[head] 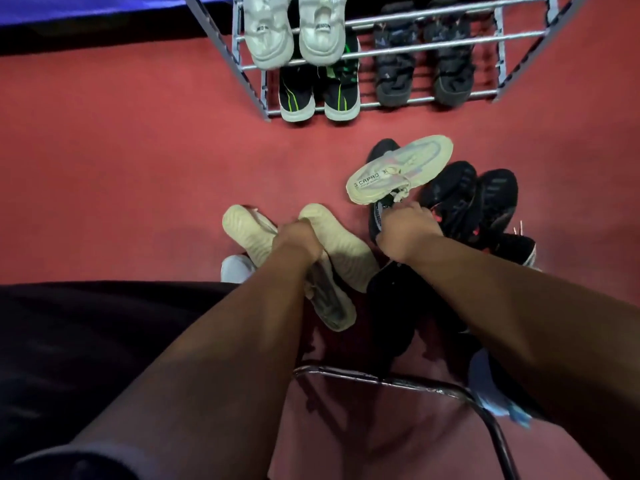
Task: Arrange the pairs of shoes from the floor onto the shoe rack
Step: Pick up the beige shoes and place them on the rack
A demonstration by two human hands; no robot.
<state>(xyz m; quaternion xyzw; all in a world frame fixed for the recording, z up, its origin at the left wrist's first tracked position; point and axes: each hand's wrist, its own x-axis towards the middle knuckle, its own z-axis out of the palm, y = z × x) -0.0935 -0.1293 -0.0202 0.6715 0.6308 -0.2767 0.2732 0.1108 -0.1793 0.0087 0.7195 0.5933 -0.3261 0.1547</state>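
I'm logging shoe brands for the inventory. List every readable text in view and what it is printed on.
"CAPRO": on the pale sole of the upturned shoe in the right hand; a smaller line under it is too blurred to read.
Heel tabs of the white sneakers on the shoe rack: dark lettering, too blurred to read.

A grey metal tube shoe rack stands at the far side of the red carpeted floor. White chunky sneakers sit on an upper rail, black green-striped sneakers below, dark sandals to their right. Nearer, cream knit sneakers lie left of a heap of black shoes.
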